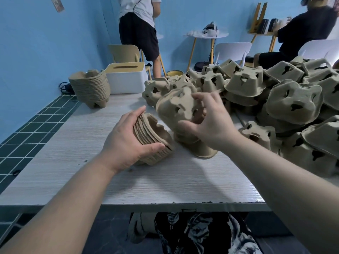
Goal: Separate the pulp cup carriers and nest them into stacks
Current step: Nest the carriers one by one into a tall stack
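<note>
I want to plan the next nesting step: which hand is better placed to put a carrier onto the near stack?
Probably the right hand: it grips a loose carrier just beside the near stack, which the left hand holds.

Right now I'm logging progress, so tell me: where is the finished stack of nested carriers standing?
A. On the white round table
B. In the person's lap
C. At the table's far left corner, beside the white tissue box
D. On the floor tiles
C: the finished stack stands at the table's far left corner, next to the white tissue box.
</note>
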Tool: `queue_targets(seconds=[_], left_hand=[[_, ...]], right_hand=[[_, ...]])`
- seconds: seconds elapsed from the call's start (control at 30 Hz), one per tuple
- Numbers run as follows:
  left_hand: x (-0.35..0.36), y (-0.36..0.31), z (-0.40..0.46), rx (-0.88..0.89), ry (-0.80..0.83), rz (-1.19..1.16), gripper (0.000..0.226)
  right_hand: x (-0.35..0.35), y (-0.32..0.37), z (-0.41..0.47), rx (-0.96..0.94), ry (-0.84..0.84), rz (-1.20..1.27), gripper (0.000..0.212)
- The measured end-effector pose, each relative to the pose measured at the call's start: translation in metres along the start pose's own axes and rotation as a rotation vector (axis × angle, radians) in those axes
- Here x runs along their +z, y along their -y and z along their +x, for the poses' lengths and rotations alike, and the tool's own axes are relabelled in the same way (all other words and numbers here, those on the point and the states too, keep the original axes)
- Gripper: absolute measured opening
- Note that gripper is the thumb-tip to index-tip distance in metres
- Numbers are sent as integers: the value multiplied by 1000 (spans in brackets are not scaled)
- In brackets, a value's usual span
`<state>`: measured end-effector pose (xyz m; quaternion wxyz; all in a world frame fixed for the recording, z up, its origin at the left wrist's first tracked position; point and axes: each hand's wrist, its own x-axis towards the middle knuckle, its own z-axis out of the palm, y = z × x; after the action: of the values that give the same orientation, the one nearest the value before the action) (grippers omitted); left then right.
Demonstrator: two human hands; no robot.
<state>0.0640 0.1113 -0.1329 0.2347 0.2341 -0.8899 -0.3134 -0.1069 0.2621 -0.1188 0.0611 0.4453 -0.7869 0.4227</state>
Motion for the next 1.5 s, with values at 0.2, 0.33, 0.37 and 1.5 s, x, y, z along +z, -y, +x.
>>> queue_targets(seconds=[0.2, 0.33, 0.37, 1.5], left_hand=[[1, 5, 1, 10, -10, 10, 123], [1, 5, 1, 14, -9, 10, 121], [1, 5, 1, 16, -8, 11, 121], [0, 0, -2, -2, 2, -20, 117]], right_hand=[[9, 3, -5, -61, 166, -10, 87], [5, 0, -5, -44, 163, -58, 56], [4, -3, -6, -26, 137, -59, 50], [-14, -10, -8, 91, 12, 155, 15]])
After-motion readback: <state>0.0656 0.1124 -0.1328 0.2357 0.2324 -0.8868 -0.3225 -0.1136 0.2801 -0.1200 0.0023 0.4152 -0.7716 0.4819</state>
